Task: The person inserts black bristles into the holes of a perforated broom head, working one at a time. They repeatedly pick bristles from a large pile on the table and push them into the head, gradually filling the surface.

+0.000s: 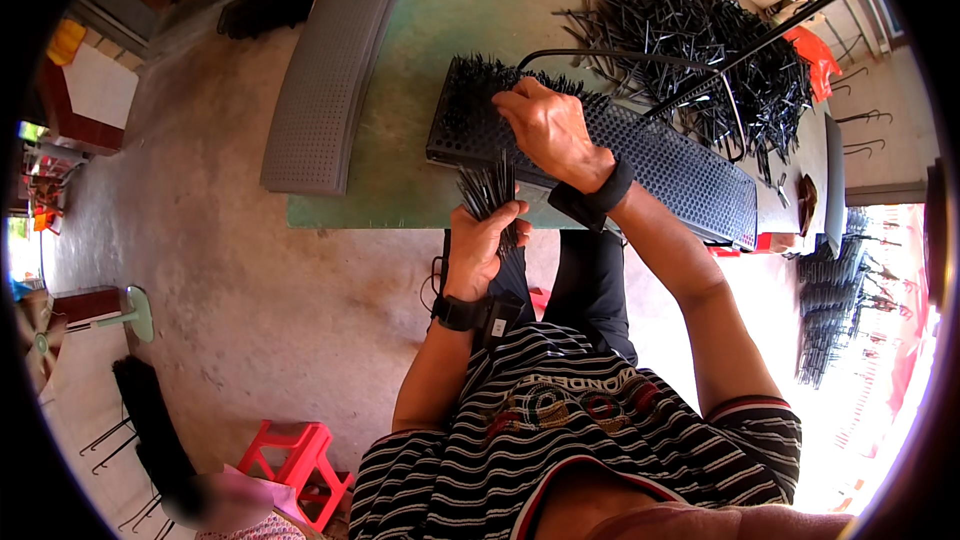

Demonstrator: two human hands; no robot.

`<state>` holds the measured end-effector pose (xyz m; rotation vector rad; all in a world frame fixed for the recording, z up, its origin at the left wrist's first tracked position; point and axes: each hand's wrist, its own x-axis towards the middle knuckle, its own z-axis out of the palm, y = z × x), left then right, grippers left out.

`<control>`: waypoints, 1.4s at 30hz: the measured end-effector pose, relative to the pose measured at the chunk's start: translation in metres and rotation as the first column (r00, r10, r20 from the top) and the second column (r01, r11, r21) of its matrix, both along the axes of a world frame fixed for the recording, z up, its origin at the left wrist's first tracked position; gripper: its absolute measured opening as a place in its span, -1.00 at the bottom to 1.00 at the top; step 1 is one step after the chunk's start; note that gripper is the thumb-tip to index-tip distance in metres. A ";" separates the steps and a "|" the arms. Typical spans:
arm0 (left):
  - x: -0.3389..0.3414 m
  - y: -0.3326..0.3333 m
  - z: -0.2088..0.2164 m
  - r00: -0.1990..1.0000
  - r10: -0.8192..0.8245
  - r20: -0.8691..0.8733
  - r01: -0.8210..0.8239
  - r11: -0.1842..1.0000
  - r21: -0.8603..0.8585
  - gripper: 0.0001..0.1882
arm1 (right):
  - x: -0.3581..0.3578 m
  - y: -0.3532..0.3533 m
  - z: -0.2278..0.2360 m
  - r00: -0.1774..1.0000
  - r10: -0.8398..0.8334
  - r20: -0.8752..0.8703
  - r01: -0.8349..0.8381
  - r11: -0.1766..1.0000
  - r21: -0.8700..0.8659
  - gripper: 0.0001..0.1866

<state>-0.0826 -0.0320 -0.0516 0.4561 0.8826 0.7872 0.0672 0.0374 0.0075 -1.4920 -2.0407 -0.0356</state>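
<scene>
Mid-frame, we list: left hand (476,242), fingers around slender black strips (487,187), partly hidden; right hand (553,130) over black perforated tray (680,166), fingers narrow, contents indiscernible.

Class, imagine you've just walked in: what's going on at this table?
A person is working with both hands at a green table. The left grip holds a bundle of thin dark pieces; the right grip is over the left part of a black perforated board, and whether it pinches anything is hard to tell. Dark tufts crowd that end, while holes toward the right look bare. A heap of loose black pieces lies beyond the board.
</scene>
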 end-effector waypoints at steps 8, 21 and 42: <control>0.005 0.000 -0.004 0.997 -0.071 -0.013 0.072 0.992 0.100 -0.85 | -0.002 -0.022 0.006 0.970 0.085 -0.229 -0.202 0.808 -0.553 -0.80; 0.001 0.002 -0.008 0.993 -0.110 -0.034 0.112 0.991 0.068 -0.83 | 0.015 -0.016 0.005 0.823 -0.221 -0.523 -0.068 0.876 -0.477 -0.81; 0.008 0.005 0.014 0.995 0.082 0.062 -0.083 0.997 0.007 -0.86 | 0.015 -0.037 -0.016 0.656 -0.342 -0.673 -0.311 0.690 -0.654 -0.75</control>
